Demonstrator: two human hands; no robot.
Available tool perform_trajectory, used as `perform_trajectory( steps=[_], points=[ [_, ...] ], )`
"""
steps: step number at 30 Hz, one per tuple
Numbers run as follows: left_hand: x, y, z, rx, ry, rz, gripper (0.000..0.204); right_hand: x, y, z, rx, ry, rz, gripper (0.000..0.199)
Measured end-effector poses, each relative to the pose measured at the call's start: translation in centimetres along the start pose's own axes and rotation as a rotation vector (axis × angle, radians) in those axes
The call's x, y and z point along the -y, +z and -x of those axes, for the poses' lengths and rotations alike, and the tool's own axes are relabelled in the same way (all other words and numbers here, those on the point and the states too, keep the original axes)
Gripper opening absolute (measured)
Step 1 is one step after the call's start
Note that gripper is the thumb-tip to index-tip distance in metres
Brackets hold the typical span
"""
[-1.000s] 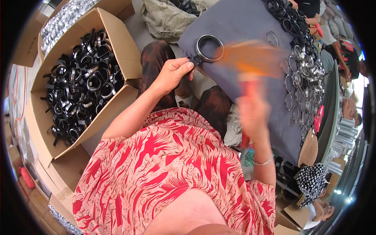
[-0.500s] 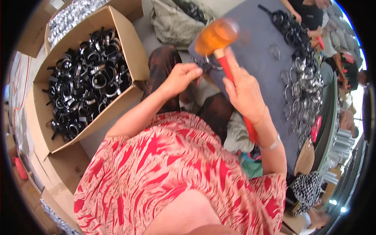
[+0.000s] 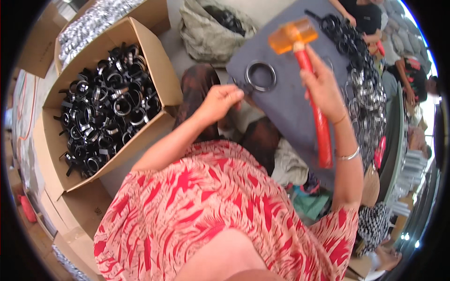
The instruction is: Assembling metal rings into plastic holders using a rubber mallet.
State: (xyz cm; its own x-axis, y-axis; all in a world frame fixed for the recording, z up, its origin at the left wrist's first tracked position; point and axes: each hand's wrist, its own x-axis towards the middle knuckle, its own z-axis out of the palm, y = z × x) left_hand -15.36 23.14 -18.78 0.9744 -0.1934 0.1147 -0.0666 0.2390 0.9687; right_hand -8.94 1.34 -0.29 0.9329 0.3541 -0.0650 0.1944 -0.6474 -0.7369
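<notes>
While a box (image 3: 154, 70) of black rings sits at nine o'clock, the left hand (image 3: 219, 100) pinches the tab of a ring (image 3: 261, 76) lying on the grey table (image 3: 290, 112); at three o'clock, the right hand (image 3: 324, 89) is clamped on a raised mallet (image 3: 304, 70).

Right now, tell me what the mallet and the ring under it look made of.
Mallet: the head looks like translucent orange plastic or rubber, since light glows through it; the red handle seems glossy plastic-coated. Ring: dark with a shiny rim, probably metal, though coated plastic is possible.
</notes>
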Motion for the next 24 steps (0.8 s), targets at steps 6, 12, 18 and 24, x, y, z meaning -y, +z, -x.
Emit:
perform_trajectory(
  steps=[6,12,18,24],
  points=[
    [-0.7,-0.3,0.4,-0.002,0.007,-0.002,0.032,4.4,-2.4,2.6,-0.365,-0.236,0.051,0.050],
    [0.1,0.8,-0.7,0.019,-0.004,-0.001,0.030,-3.5,-0.3,3.1,-0.102,0.129,-0.154,0.062],
    [-1.1,-0.6,0.4,-0.103,-0.006,-0.139,0.032,0.6,-0.7,7.3,-0.572,-0.113,-0.088,0.060],
    [-1.2,-0.1,1.1,-0.027,-0.064,0.064,0.028,-5.0,3.8,11.9,-0.134,0.149,-0.534,0.068]
  ],
)
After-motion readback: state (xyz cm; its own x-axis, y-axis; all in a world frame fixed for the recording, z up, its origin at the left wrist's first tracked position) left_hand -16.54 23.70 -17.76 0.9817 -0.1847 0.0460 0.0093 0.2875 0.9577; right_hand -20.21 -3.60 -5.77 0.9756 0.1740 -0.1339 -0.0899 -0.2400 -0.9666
